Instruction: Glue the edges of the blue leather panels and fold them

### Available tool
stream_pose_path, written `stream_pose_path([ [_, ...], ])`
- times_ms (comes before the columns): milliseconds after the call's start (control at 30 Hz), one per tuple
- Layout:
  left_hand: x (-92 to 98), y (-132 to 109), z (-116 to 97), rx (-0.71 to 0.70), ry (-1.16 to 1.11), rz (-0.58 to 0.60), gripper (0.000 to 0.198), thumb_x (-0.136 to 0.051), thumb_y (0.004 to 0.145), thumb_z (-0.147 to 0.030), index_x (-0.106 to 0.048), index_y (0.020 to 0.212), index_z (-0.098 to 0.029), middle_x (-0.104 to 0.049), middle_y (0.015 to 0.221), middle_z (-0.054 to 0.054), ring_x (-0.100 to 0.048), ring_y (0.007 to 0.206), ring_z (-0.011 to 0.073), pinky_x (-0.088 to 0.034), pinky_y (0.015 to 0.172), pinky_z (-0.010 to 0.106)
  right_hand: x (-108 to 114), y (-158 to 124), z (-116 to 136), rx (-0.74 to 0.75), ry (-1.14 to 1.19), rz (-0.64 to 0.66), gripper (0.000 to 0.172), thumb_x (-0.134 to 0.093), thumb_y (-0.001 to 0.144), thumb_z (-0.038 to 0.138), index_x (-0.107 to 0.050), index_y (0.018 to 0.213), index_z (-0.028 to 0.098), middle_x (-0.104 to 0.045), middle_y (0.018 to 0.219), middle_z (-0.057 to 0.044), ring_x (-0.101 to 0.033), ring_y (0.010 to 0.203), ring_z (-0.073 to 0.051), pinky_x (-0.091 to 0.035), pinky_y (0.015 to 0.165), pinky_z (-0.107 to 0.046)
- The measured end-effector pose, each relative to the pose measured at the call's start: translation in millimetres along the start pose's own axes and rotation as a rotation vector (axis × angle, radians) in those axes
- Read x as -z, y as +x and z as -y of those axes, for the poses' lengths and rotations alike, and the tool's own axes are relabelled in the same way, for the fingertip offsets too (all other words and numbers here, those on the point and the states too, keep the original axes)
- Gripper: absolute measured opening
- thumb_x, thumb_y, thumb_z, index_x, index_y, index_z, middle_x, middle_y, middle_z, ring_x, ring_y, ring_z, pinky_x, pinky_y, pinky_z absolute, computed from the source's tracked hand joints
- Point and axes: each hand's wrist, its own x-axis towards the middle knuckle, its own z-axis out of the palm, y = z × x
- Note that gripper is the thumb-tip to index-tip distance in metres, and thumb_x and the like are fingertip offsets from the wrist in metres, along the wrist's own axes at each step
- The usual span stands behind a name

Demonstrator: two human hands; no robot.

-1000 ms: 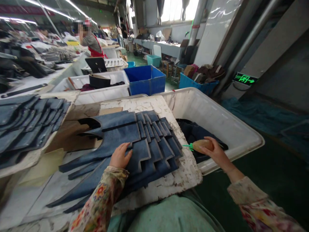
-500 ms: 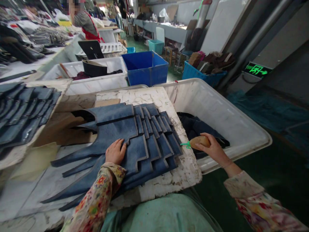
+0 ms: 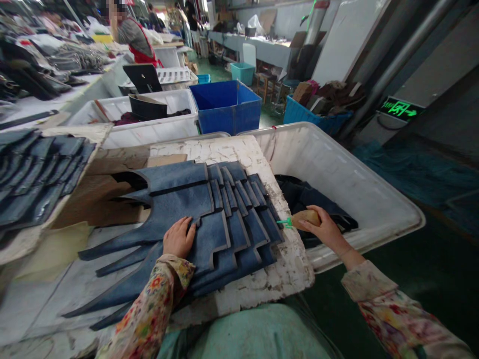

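My left hand [image 3: 178, 238] lies flat, fingers stretched, on a fanned stack of dark blue cut pieces [image 3: 224, 224] spread over a cracked white board [image 3: 262, 284]. My right hand [image 3: 322, 228] is closed round a tan brush with a green tip [image 3: 303, 218], held at the board's right edge above a large white tub [image 3: 359, 194] with dark cloth [image 3: 299, 197] in it. Both sleeves are floral.
A second fan of blue pieces [image 3: 37, 169] lies at the left. Behind are a white tub [image 3: 149, 129], a blue bin [image 3: 226, 107] and a blue crate with scraps [image 3: 318, 117]. A person in a red apron [image 3: 130, 32] works at a far table.
The view has tilted down slightly. My right hand with the brush has drifted left toward the board's edge. My left hand has stayed on the blue pieces.
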Motion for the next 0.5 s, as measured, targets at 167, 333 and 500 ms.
stream_pose_path([
  [167,-1.5,-0.2,1.0,-0.005,-0.003,-0.016,0.042,-0.034,0.088,-0.039,-0.052,0.120,-0.019,-0.053,0.125,0.006,-0.047,0.114,0.0225,-0.037,0.097,0.037,-14.7,27.0,-1.3,0.046,0.005,-0.046,0.058,-0.063,0.067,0.056,-0.049,0.110,0.019,-0.052,0.109,-0.009,-0.050,0.100,-0.026,-0.040,0.091,-0.041],
  [333,-0.6,-1.0,0.3,-0.007,-0.012,-0.022,0.041,-0.034,0.088,-0.039,-0.052,0.119,-0.019,-0.053,0.124,0.006,-0.047,0.114,0.0223,-0.036,0.097,0.037,-19.9,48.0,2.4,0.039,-0.016,-0.048,0.061,-0.063,0.065,0.057,-0.051,0.109,0.018,-0.053,0.107,-0.010,-0.051,0.099,-0.026,-0.041,0.090,-0.041],
  [500,-0.8,-1.4,-0.2,-0.001,-0.018,-0.019,0.041,-0.034,0.088,-0.039,-0.052,0.119,-0.020,-0.053,0.125,0.007,-0.047,0.114,0.0221,-0.037,0.095,0.038,-4.3,41.5,4.1,0.020,-0.034,0.073,0.058,-0.063,0.065,0.057,-0.051,0.108,0.020,-0.056,0.104,-0.008,-0.054,0.094,-0.025,-0.044,0.086,-0.040],
])
